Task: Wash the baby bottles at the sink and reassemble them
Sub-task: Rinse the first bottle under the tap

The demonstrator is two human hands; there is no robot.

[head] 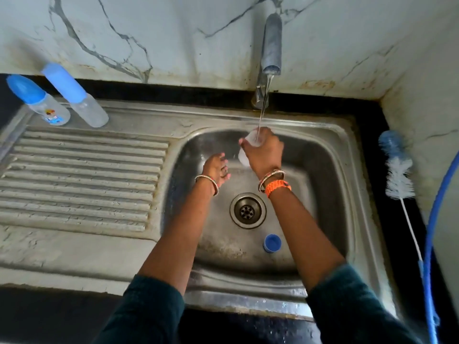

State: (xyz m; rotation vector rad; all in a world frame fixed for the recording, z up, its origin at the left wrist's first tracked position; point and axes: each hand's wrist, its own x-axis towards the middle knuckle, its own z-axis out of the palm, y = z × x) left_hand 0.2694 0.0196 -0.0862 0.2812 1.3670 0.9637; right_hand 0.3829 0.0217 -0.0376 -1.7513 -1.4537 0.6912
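Clear bottle body (244, 155) held mouth-up under the tap (272, 45); thin stream of water (263, 105) runs into its opening. Right hand (264, 151) wraps the bottle near the top, fingers curled round it. Bottle sits over the back half of the sink basin (323, 170), above the drain (248, 210), not touching the bottom.

Left hand (217, 167) just beside the bottle, fingers spread and relaxed, holding nothing (wet, by the look of it).

Blue cap (272, 242) lies loose in the basin, near the front, right of the drain. Two assembled bottles with blue caps (53, 100) stand upright at the back left of the drainboard (82, 180), close together. Bottle brush (400, 170) lies on the dark desk (380, 115) right of the sink, well apart from the hands.

Step in hand, as I judge it: rinsing or filling the open bottle body. Whether it has been scrubbed I cannot tell. Next move likely calls for swirling and tipping the water out, or reaching right for the brush; the free left hand is placed to steady the bottle. Cap still to be washed and refitted.
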